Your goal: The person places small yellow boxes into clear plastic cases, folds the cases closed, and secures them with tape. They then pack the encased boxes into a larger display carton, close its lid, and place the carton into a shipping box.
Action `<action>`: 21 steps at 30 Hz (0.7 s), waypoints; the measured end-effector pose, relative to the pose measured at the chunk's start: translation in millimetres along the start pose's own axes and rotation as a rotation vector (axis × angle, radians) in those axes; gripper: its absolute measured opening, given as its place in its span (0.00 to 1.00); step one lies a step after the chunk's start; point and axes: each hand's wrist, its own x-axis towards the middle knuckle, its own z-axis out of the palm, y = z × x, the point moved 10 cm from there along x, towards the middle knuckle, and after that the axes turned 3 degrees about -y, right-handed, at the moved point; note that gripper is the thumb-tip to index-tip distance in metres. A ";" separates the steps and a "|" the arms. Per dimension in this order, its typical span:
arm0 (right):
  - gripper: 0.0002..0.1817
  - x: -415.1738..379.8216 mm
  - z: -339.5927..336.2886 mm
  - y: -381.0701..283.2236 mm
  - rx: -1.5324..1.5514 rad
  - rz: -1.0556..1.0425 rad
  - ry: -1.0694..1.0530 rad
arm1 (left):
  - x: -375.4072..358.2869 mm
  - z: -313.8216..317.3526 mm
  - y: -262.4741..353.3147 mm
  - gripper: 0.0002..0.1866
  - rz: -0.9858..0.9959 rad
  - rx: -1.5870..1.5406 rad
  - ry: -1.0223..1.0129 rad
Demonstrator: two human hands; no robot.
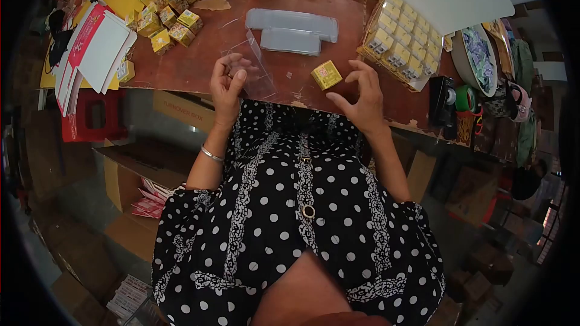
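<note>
A person in a black polka-dot dress works at a brown table point(199, 66), seen from above. Left of centre, the left hand point(226, 87) is partly closed, with thumb and fingers pinching a clear plastic sleeve point(254, 69) that stands tilted on the table. Right of centre, the right hand point(361, 93) is open and empty, its fingers curled and spread. A small yellow box point(327, 75) lies on the table between the two hands, just beside the right hand's fingertips and not touching them. Above the hands, towards upper centre, lie flat clear plastic packs point(293, 30). More yellow boxes point(169, 15) lie heaped at upper left, and a tray of boxes point(402, 39) sits at upper right.
</note>
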 end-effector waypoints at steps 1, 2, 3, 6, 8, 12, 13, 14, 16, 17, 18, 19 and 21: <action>0.21 2.8 0.2 -6.6 -0.001 0.005 0.003 | 0.4 3.4 1.2 0.23 -0.003 -0.001 -0.005; 0.22 7.8 4.8 -5.9 -0.059 0.103 -0.021 | 1.4 6.8 2.6 0.22 -0.012 -0.027 0.000; 0.23 10.9 9.2 -1.4 -0.115 0.200 -0.046 | 2.5 9.9 4.2 0.22 -0.019 -0.053 0.006; 0.26 19.3 34.9 -6.5 -0.181 0.068 -0.130 | 3.3 20.0 6.4 0.23 -0.054 -0.101 0.010; 0.27 21.7 28.9 -10.4 -0.133 0.003 -0.104 | 1.9 25.0 11.4 0.24 -0.077 -0.095 -0.005; 0.24 31.7 1.7 -8.4 0.680 0.146 0.109 | 0.4 45.3 26.8 0.28 -0.170 0.018 -0.133; 0.23 37.2 -10.2 -25.8 0.821 0.135 0.122 | 0.3 49.5 29.7 0.28 -0.173 0.018 -0.132; 0.23 44.0 -16.5 -35.7 0.818 0.138 0.126 | -0.4 60.4 29.8 0.29 -0.194 0.007 -0.186; 0.23 56.8 -33.3 -65.4 0.801 -0.088 0.151 | -0.3 78.3 33.1 0.30 -0.215 -0.009 -0.249; 0.23 60.1 -33.1 -65.2 0.799 -0.087 0.155 | -1.5 86.5 34.8 0.30 -0.235 0.003 -0.290; 0.23 64.0 -31.5 -69.9 0.713 -0.124 0.133 | -2.9 92.6 34.5 0.30 -0.256 0.015 -0.328; 0.23 66.4 -29.8 -75.5 0.629 -0.160 0.108 | -2.9 93.9 33.8 0.30 -0.255 0.016 -0.327; 0.22 67.7 -34.3 -86.2 0.401 -0.234 0.083 | -2.8 95.9 36.7 0.29 -0.206 -0.005 -0.337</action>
